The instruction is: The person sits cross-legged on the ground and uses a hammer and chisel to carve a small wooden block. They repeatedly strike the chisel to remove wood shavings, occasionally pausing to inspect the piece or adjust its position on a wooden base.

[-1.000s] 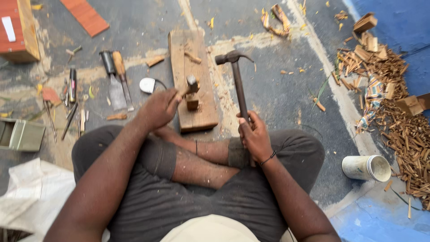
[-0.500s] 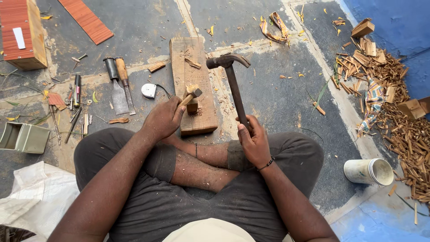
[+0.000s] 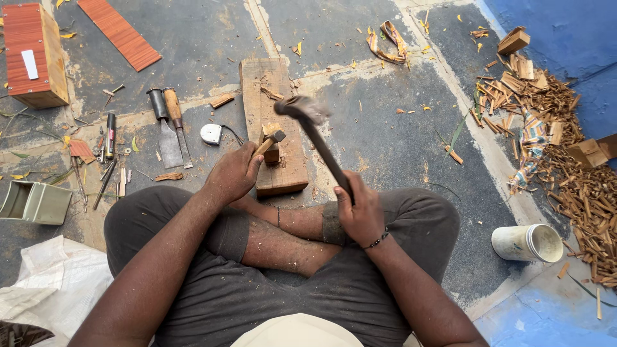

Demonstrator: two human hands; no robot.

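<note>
A person sits cross-legged on a concrete floor (image 3: pixel 398 148), working over a thick wooden plank (image 3: pixel 270 122) that lies just beyond the knees. The left hand (image 3: pixel 232 173) is closed around a wooden-handled chisel (image 3: pixel 270 141), whose end rests against one small wooden block (image 3: pixel 272 153) on the plank. The right hand (image 3: pixel 360 212) is wrapped tight around the dark handle of one claw hammer (image 3: pixel 318 144); its head is blurred above the plank, near the chisel's top.

To the left of the plank lie two more flat chisels (image 3: pixel 170 125) side by side, one tape measure (image 3: pixel 211 133) and a scatter of small hand tools (image 3: pixel 106 151). One red-topped wooden box (image 3: pixel 33 54) and one red slat (image 3: pixel 119 33) sit farther off, with one open green metal box (image 3: pixel 33 202) near the left knee. On the right, one white plastic container (image 3: pixel 528 243) lies on its side beside a heap of wood offcuts (image 3: pixel 565 148).
</note>
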